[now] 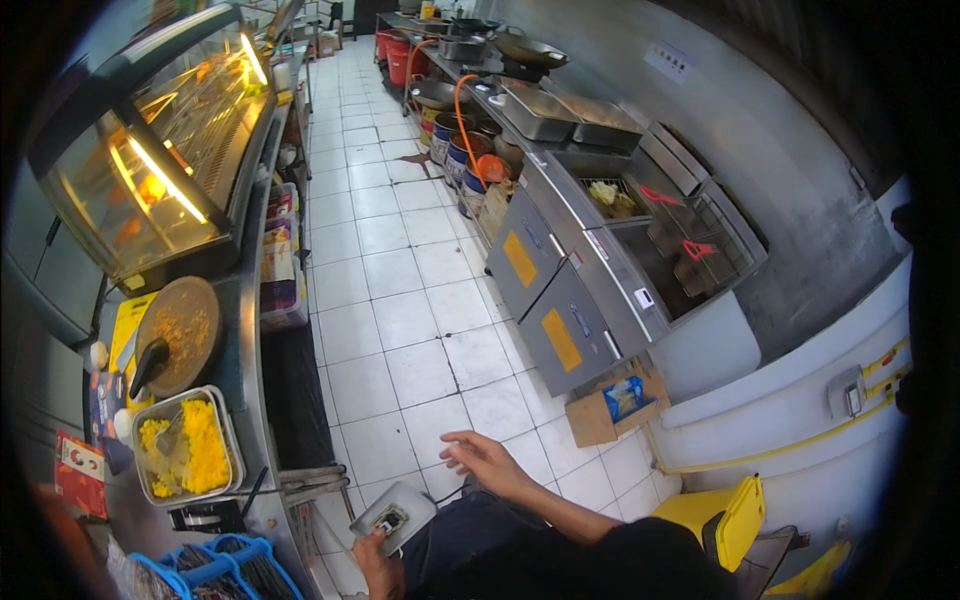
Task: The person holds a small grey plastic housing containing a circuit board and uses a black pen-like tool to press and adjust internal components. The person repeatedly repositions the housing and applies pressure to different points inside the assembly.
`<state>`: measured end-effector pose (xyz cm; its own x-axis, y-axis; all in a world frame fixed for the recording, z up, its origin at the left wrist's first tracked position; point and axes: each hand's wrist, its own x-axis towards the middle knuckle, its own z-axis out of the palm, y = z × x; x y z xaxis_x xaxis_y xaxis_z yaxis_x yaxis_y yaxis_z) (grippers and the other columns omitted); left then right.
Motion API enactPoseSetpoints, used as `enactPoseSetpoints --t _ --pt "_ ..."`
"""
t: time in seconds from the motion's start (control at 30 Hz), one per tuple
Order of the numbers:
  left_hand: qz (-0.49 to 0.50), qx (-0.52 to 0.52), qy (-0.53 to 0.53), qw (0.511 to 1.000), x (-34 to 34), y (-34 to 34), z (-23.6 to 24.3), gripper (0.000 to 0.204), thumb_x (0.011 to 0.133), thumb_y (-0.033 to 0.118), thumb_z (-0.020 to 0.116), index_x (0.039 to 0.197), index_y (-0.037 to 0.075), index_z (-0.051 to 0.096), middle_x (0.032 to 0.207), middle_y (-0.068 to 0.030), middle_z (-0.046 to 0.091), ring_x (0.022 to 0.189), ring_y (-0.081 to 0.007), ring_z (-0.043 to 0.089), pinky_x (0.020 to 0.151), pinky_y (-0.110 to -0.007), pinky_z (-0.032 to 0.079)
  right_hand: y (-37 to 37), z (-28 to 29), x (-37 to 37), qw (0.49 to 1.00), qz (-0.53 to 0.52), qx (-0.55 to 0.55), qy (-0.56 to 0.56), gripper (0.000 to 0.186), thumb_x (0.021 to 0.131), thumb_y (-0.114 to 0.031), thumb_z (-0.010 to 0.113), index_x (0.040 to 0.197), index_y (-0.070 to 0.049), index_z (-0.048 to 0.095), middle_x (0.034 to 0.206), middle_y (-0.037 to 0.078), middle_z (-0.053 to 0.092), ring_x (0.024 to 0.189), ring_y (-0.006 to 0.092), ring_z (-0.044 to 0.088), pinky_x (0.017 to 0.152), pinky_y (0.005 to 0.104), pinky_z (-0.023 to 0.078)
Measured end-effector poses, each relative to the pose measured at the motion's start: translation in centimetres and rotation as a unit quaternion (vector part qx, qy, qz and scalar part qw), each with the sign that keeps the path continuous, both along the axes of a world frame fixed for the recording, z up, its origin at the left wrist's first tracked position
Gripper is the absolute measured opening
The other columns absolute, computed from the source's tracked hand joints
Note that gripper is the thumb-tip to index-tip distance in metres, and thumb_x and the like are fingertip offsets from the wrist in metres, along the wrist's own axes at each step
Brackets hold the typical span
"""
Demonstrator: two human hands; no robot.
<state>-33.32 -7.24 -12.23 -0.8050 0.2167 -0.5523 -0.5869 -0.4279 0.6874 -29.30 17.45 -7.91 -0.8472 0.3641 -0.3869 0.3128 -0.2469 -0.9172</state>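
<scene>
Low in the picture, my left hand [378,566] grips the near edge of a shallow pale rectangular container [412,496]. Something small and dark lies inside it, too small to name. My right hand [484,464] is held out above the floor to the right of the container, fingers loosely stretched and apart, with nothing in it. To the left, on the steel counter [262,505], a metal tray [236,462] of yellow shredded food has a scoop lying in it. Behind that tray is a round chopping board [190,310] with orange crumbs and a black-handled tool [150,362].
A lit glass display warmer [150,180] stands at the far left. Along the right wall is a deep fryer [690,255] with red-handled baskets. A cardboard box [592,425] and a yellow bin [740,525] sit on the right. A blue rack [215,570] stands lower left.
</scene>
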Motion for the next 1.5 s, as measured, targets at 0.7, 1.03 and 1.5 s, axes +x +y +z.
enactPoseSetpoints --t 0.7,1.03,1.5 --pt "-0.330 -0.084 0.184 0.922 -6.0 34.1 8.3 0.026 0.093 0.013 0.060 0.114 -0.003 0.059 0.099 -0.0065 0.065 0.091 -0.0126 0.058 0.082 -0.029 0.048 21.4 5.8 -1.3 0.973 -0.181 -0.060 0.131 0.080 0.082 -0.004 0.076 0.145 -0.003 0.026 0.119 0.017 0.055 0.107 0.0214 0.060 0.092 0.0336 0.052" --pt "-0.534 -0.038 0.016 0.845 -17.9 39.6 10.1 0.039 0.085 0.019 0.064 0.116 -0.004 0.060 0.095 -0.0048 0.064 0.089 -0.0105 0.057 0.083 -0.028 0.046 30.4 5.8 -9.4 0.995 -0.040 -0.078 0.047 0.083 0.078 -0.001 0.078 0.143 -0.007 0.027 0.108 0.012 0.059 0.099 0.0194 0.063 0.085 0.0316 0.054" --pt "-0.736 -0.001 0.090 0.671 -36.6 45.8 9.9 0.039 0.089 0.018 0.061 0.119 -0.006 0.056 0.098 -0.0133 0.067 0.091 -0.0171 0.061 0.083 -0.033 0.049 33.8 9.8 -23.6 0.991 -0.090 -0.095 -0.008 0.074 0.082 0.006 0.071 0.143 -0.003 0.031 0.129 0.013 0.048 0.120 0.0198 0.052 0.102 0.0353 0.045"
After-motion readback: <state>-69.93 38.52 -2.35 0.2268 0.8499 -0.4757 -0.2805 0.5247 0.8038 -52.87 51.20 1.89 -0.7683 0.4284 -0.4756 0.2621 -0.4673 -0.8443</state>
